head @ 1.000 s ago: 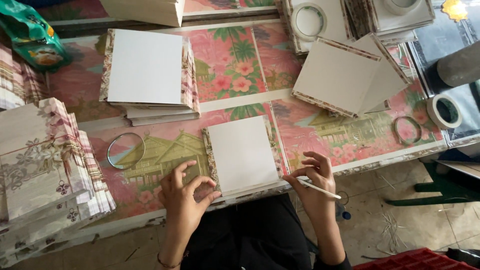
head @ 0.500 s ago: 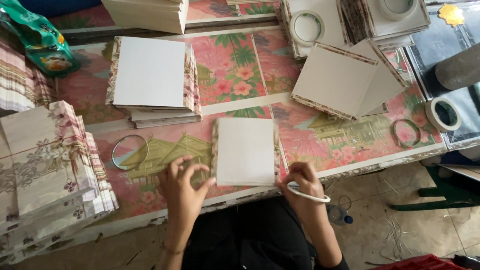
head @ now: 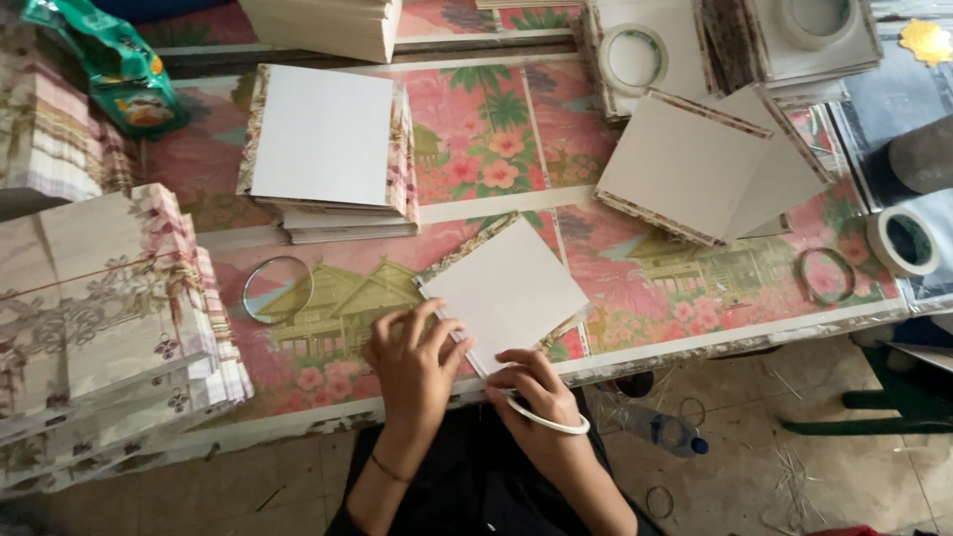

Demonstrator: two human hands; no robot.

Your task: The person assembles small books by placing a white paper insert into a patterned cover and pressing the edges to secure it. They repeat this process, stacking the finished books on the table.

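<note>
At near worktop [head: 695, 342] edge: left hand [head: 415, 369] flat, fingers spread, pressing near-left corner of white square card [head: 506, 290]. Right hand [head: 536, 397] curled around thin white ring [head: 546, 422], knuckles touching card's near corner. Card tilted, lying on floral cover. Wire ring [head: 278, 290] just left. Card stack [head: 328, 154] behind. Patterned stacks [head: 99, 308] far left. Tape roll [head: 903, 241] far right.

The square card [head: 506, 291] looks matt white paperboard with patterned paper edging; the table covering [head: 635, 288] is glossy floral plastic sheet; the near ring [head: 544, 419] is smooth white plastic.
</note>
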